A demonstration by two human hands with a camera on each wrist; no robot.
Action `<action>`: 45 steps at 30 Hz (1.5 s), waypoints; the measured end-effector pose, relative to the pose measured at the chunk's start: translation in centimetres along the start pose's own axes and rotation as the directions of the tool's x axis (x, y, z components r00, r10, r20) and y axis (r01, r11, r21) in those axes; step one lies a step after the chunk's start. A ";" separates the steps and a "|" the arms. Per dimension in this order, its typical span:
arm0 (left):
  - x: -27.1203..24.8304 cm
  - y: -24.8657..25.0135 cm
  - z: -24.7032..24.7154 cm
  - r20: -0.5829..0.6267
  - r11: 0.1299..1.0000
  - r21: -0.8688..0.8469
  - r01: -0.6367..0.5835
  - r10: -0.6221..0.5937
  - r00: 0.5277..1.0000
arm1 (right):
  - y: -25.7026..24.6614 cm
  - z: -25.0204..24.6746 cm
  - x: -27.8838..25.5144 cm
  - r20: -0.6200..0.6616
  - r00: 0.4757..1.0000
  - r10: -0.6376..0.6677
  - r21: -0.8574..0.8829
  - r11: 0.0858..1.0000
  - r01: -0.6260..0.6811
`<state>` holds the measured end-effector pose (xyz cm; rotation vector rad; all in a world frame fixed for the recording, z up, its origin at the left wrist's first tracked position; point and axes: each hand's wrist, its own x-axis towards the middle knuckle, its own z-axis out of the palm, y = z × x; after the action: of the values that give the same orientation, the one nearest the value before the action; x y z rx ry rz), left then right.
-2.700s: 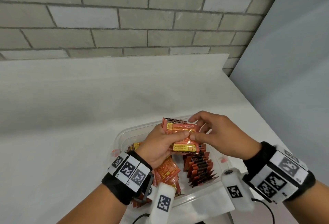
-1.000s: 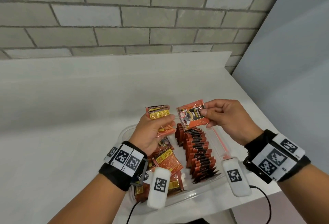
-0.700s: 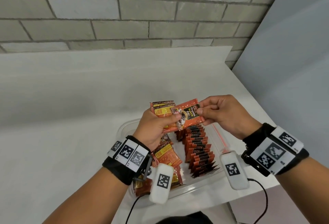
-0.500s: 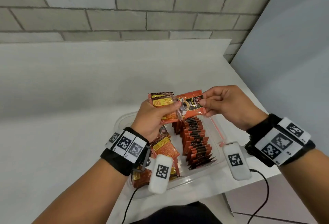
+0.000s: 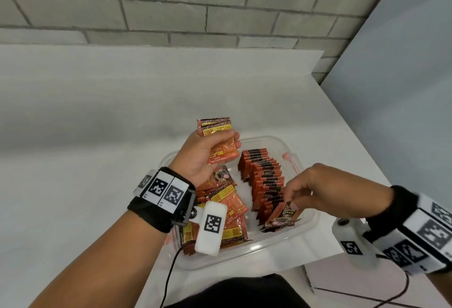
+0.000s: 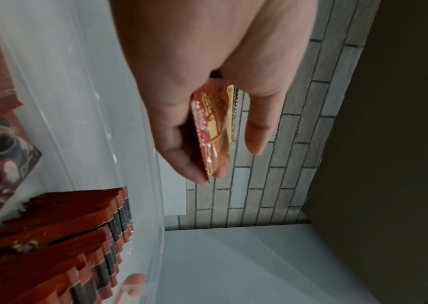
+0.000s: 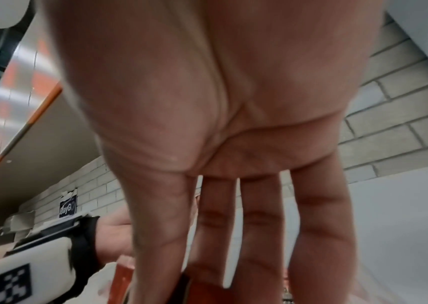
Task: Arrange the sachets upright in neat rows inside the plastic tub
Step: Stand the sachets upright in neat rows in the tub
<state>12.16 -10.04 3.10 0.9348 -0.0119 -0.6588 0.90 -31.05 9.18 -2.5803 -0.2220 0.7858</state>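
One tidy row of upright orange-and-black foil sachets (image 5: 263,180) stood along the right side of the clear plastic tub (image 5: 291,239), packed face to face. At its near end, a single orange-and-black sachet (image 5: 283,214) leaned tilted against the row, pinched at its top edge by the right hand (image 5: 325,192), fingers pointing downward. Loose orange-and-yellow sachets (image 5: 225,212) lay in a flat, jumbled heap on the tub's left side. Above that heap, the left hand (image 5: 203,156) gripped a small stack of orange-and-yellow sachets (image 5: 219,144), thumb across the front, fingers curled behind. Tub sat near the front edge of a white table (image 5: 97,136); grey brick wall (image 5: 195,2) behind.
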 end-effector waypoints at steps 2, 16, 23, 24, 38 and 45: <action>0.1 0.0 0.0 -0.002 1.000 0.011 0.007 -0.007 1.000 | -0.2 0.3 0.2 0.026 1.000 -0.004 -0.041 0.999 0.005; 0.0 0.0 -0.1 -0.001 0.998 0.058 0.031 -0.031 1.000 | -1.6 -0.8 -0.6 0.044 0.998 -0.033 -0.179 0.983 0.041; 0.1 0.0 -0.1 -0.027 0.997 0.065 0.046 -0.044 0.999 | -1.8 0.2 -0.6 0.079 0.996 -0.034 -0.304 0.951 0.056; 0.1 0.0 -0.1 -0.030 0.997 0.068 0.047 -0.045 0.999 | -1.9 0.2 -0.6 0.079 0.996 -0.040 -0.315 0.947 0.063; 0.4 -0.1 -0.1 -0.031 0.986 0.147 0.074 -0.070 0.997 | -2.0 -0.1 -0.4 0.105 0.993 -0.050 -0.277 0.958 0.077; 0.6 -0.1 0.0 -0.044 0.986 0.143 0.090 -0.085 0.995 | -2.0 0.3 0.4 0.171 0.985 0.003 -0.235 0.971 0.038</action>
<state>12.58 -10.39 2.89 1.0930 0.0153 -0.7286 1.02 -29.07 9.69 -2.7282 -0.4137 1.0305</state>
